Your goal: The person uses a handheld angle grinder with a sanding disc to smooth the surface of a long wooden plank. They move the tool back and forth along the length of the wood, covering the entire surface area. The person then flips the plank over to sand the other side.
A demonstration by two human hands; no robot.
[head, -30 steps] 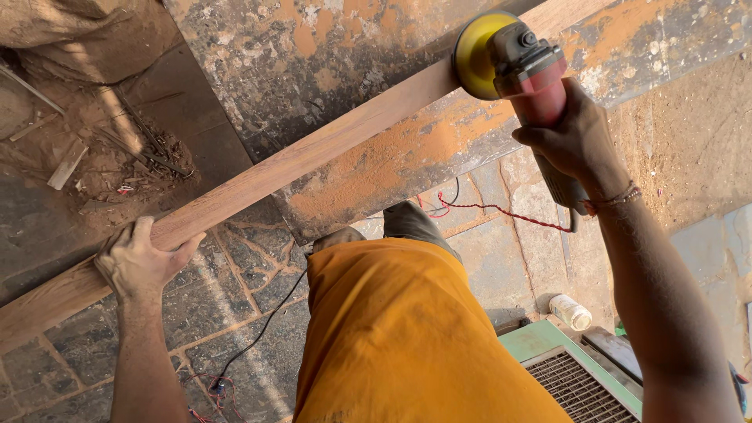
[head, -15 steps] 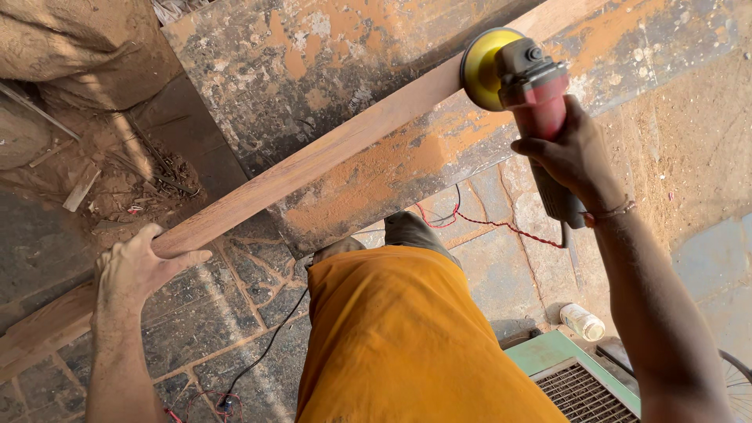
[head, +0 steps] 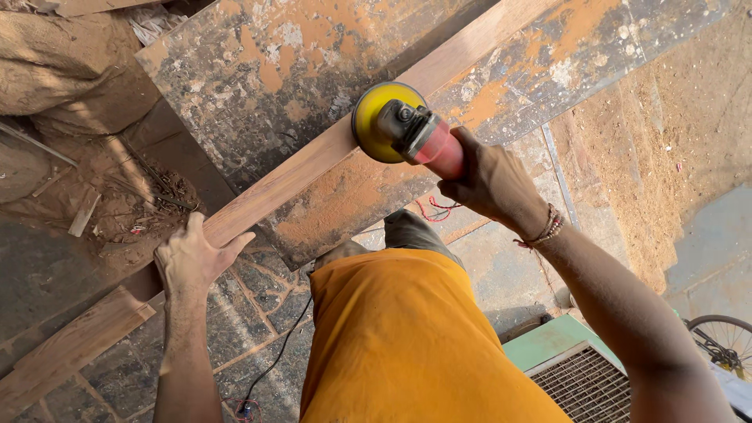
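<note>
Two hands at work on a long wooden plank

Two bare hands handle a long wooden plank seen from above. The plank runs slantwise from the lower left of the view to the upper right. Its middle lies across a worn metal surface stained with orange dust, and its lower end reaches out past the surface's near left corner over the stone floor.

The left hand lies palm down on the plank just beyond that corner, fingers spread flat and thumb out to the side, pressing on the wood.

The right hand is closed tightly around the red body of a power sander. The sander's round yellow disc rests against the near edge of the plank, about midway along the surface. A beaded bracelet circles the right wrist.

An orange garment fills the lower middle of the view. A thin black cable trails over the floor beside it. A green box with a metal grille stands at the lower right, and part of a bicycle wheel shows at the right edge.
</note>
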